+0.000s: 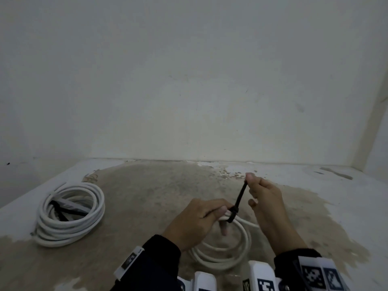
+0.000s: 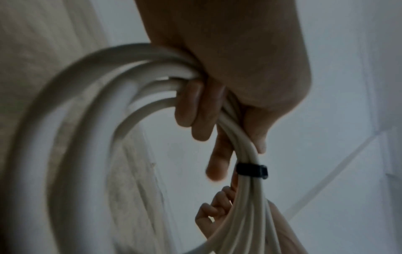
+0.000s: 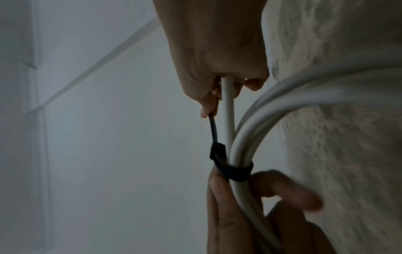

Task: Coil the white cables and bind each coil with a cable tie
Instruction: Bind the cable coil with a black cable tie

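Stained concrete floor (image 1: 147, 192) lies under the white cable coil (image 1: 222, 255), gripped in the left hand (image 1: 193, 221) curled round its strands. Right hand (image 1: 264, 198) pinches the black cable tie (image 1: 239, 198) tail; pulling straight away from the head should cinch evenly.

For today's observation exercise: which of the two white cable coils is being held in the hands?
The smaller coil near the person: the left hand grips it, the right hand pulls its black tie. The bigger coil lies untouched.
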